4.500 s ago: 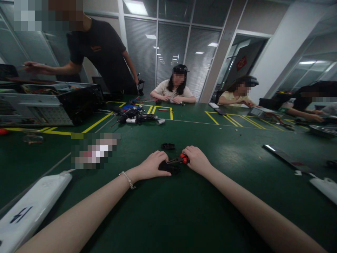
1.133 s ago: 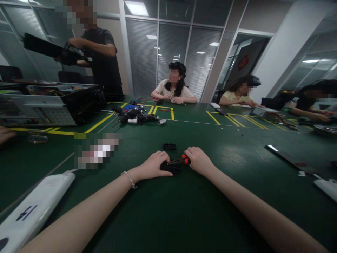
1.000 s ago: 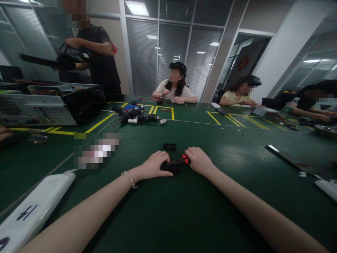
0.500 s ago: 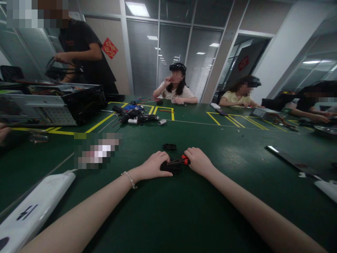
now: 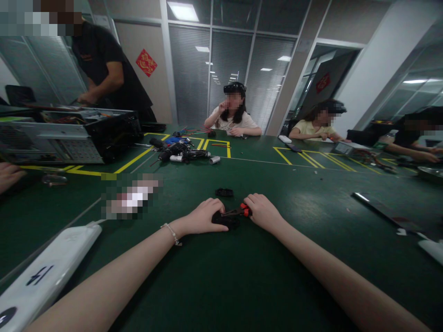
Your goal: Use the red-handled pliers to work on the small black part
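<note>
My left hand [image 5: 206, 216] is closed around a small black plastic part [image 5: 226, 222] on the green table, thumb along its near side and fingers over the far side. The part's exact kind is too dark to make out. My right hand [image 5: 261, 210] grips red-handled pliers [image 5: 245, 210], their dark jaws pointing left and reaching the black part. Whether the jaws are closed on it is hard to see. Just beyond both hands lies another black plastic piece [image 5: 224, 192], touched by neither.
A white power bank [image 5: 51, 267] marked with ink lies at left. An opened computer case [image 5: 69, 138] stands at far left. A pile of black cables and tools [image 5: 180, 151] is ahead. A dark flat bar [image 5: 377, 210] lies at right. Several people sit or stand around the table.
My hands keep nearly the same hold on the black part and the pliers. The view shifts slightly. The standing person at left has lowered their hands toward the computer case.
</note>
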Demonstrator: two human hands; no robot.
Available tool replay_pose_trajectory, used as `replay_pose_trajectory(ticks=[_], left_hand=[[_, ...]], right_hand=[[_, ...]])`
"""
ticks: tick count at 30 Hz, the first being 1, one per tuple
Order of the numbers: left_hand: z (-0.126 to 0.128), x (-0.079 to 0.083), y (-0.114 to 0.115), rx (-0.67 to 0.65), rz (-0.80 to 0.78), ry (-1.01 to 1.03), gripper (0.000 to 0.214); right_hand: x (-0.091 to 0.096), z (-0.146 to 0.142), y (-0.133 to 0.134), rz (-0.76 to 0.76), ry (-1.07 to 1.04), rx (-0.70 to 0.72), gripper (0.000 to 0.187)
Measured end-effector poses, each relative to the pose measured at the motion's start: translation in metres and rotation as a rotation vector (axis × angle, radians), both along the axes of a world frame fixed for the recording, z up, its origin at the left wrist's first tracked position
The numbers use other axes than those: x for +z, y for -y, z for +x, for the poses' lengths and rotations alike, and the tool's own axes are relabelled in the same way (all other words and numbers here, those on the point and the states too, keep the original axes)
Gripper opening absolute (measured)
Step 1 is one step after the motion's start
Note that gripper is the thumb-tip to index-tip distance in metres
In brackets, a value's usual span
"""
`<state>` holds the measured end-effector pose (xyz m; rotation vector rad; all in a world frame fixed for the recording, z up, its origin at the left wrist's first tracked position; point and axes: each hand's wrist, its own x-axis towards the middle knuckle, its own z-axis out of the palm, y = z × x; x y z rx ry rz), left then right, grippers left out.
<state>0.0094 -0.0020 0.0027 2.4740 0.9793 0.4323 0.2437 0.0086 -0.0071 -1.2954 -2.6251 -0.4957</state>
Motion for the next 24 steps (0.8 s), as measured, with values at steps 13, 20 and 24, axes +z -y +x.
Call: replay_pose_trajectory(ticks=[13, 20, 24], left_hand=[[0.0016, -0.0004, 0.0004, 0.008, 0.032, -0.007, 0.037], [0.0022, 0.0, 0.0009, 0.017, 0.016, -0.004, 0.036], [0.002, 0.002, 0.0015, 0.018, 0.009, -0.016, 0.036]], right_hand=[[-0.0021, 0.0, -0.0018, 0.011, 0.004, 0.007, 0.023], [-0.0046, 0.0011, -0.003, 0.014, 0.003, -0.006, 0.023], [-0.002, 0.0001, -0.0022, 0.004, 0.007, 0.007, 0.024]])
